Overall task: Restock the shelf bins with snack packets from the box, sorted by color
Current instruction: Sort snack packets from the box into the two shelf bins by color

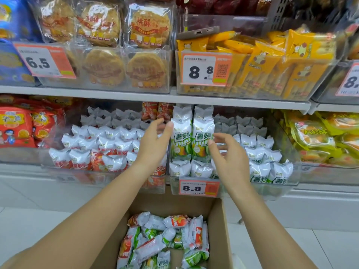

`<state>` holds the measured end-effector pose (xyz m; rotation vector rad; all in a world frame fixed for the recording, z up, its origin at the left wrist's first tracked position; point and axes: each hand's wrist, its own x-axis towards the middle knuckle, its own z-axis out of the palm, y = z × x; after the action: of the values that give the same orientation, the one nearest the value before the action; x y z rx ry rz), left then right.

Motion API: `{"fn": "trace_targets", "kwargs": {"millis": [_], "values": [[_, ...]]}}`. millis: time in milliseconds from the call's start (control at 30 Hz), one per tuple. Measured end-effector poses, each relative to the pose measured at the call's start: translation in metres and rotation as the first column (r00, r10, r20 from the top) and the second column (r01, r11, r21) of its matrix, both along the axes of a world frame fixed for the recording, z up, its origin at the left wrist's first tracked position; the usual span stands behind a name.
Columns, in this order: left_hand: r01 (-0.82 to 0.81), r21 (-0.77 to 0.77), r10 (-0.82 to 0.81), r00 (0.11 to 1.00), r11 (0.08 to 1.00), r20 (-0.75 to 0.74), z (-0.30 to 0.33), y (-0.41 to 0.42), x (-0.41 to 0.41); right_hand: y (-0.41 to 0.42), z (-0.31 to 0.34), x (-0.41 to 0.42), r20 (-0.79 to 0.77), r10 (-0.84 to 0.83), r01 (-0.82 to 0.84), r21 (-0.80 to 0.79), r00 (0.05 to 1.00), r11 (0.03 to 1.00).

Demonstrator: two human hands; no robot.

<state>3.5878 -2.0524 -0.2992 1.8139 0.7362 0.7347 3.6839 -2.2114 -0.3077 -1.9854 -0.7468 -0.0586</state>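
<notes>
Two green-and-white snack packets [191, 135] stand upright side by side at the left end of the clear green bin [283, 188]. My left hand [155, 141] flanks them on the left, fingers straight, thumb tip touching the left packet. On their right, my right hand [228, 154] hovers with relaxed fingers, thumb tip at the right packet's edge. Neither hand grips anything. The neighbouring clear bin [64, 176] on the left holds red-and-white packets. Below, a cardboard box [223, 230] contains several mixed red and green packets [167, 241].
The upper shelf carries a bin of round biscuits [124, 55] and a bin of yellow packets [272, 61] with a phone [198, 33] lying on top. Orange price tags [199, 188] hang on the bin fronts. Red bags sit far left, yellow bags far right.
</notes>
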Motion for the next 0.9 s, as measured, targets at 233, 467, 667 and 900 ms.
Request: {"fn": "trace_targets", "kwargs": {"millis": [233,467,667,900], "values": [[0.174,0.163,-0.167,0.984,0.971,-0.056,-0.048,-0.019,-0.101,-0.018,-0.034,-0.075,-0.003,0.498,-0.444,-0.460,0.867,0.769],[0.362,-0.114,-0.323,0.597,0.925,-0.734,-0.173,0.009,-0.152,-0.014,-0.164,-0.098,-0.527,0.431,-0.605,-0.794,0.733,0.057],[0.305,-0.287,-0.375,0.288,0.908,-0.881,-0.279,0.020,-0.174,-0.019,-0.276,-0.093,-0.530,0.278,-0.555,-0.832,0.801,0.011],[0.323,-0.224,-0.286,0.158,0.919,-0.945,-0.337,0.010,-0.171,-0.033,-0.337,-0.095,-0.274,0.630,-0.284,-0.955,0.727,-0.088]]}}
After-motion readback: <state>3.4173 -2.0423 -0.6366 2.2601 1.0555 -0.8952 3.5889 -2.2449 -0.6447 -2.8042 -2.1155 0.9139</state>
